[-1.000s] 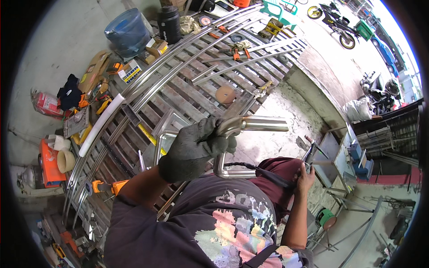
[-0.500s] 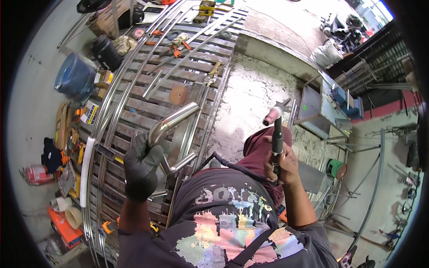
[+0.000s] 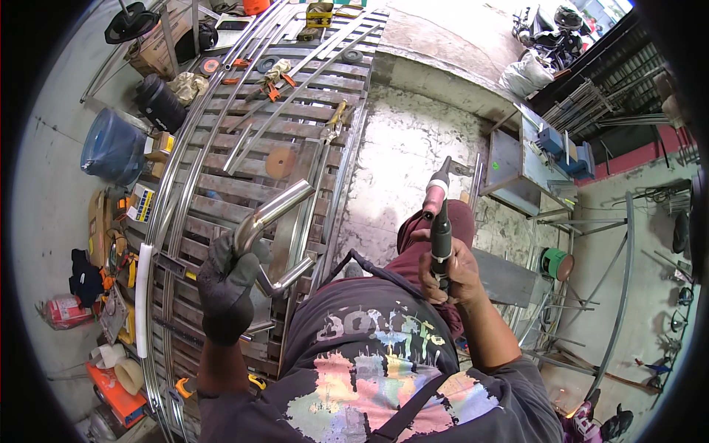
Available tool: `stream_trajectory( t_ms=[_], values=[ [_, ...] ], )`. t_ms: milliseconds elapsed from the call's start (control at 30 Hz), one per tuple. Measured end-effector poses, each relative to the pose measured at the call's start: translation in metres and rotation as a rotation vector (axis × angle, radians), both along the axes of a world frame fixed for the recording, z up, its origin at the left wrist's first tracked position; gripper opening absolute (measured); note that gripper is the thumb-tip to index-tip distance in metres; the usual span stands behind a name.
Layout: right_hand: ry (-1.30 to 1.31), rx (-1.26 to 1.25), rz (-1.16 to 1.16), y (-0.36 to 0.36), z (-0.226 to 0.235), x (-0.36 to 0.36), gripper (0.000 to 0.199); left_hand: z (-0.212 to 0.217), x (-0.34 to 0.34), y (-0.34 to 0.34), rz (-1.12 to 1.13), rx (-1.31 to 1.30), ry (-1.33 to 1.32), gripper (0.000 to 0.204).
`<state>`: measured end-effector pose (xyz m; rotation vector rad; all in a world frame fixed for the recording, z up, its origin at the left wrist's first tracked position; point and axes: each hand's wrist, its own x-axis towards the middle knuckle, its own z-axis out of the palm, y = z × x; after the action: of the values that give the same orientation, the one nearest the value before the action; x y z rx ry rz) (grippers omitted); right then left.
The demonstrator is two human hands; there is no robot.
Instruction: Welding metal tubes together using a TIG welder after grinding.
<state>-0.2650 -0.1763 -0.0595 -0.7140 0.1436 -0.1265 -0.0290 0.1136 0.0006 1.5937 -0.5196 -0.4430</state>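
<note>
Tube point(image 3: 281, 207), partly hidden, tight in gloved left grip point(image 3: 227, 288), and black tool point(image 3: 442, 238), lower part obscured, tight in right grip point(image 3: 459, 272).

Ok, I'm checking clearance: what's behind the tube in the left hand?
The slatted table shows around the tube. Whatever lies directly behind the tube and left hand is covered.

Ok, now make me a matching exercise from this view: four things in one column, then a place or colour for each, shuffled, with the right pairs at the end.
Things:
1. bent metal tube
2. torch-shaped tool
3. round disc
4. tub

Place or colour:
A. see-through blue
B. in the bare right hand
C. brown
D. in the gloved left hand

Right pairs: 1-D, 2-B, 3-C, 4-A
</note>
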Motion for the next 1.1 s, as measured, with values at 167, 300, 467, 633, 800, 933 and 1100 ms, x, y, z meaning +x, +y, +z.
stream_trajectory(
  t_ms=[167, 300, 467, 633, 800, 933, 1100],
  values=[
    [-0.017, -0.011, 0.016, 0.000, -0.003, 0.000, 0.087, -0.003, -0.001, 0.000, 0.025, -0.009, 0.011, 0.020],
    [0.002, -0.054, -0.041, -0.001, 0.000, -0.001, 0.084, -0.005, 0.008, -0.006, -0.031, 0.080, -0.209, 0.027],
    [0.191, -0.429, -0.269, 0.001, 0.000, 0.003, 0.080, -0.066, 0.062, -0.017, -0.287, 0.444, -1.035, 0.033],
    [0.360, -0.611, -0.350, 0.009, 0.006, 0.009, 0.070, -0.167, 0.104, -0.010, -0.288, 0.562, -1.224, 0.041],
    [0.415, -0.743, -0.326, 0.013, 0.011, 0.011, 0.071, -0.215, 0.108, 0.001, -0.257, 0.576, -1.378, 0.036],
    [0.464, -0.840, -0.347, 0.016, 0.005, 0.015, 0.068, -0.208, 0.098, -0.005, -0.275, 0.516, -1.095, 0.038],
    [0.567, -0.880, -0.356, 0.022, 0.003, 0.022, 0.065, -0.220, 0.085, -0.014, 0.568, 0.181, -0.315, 0.040]
  ],
)
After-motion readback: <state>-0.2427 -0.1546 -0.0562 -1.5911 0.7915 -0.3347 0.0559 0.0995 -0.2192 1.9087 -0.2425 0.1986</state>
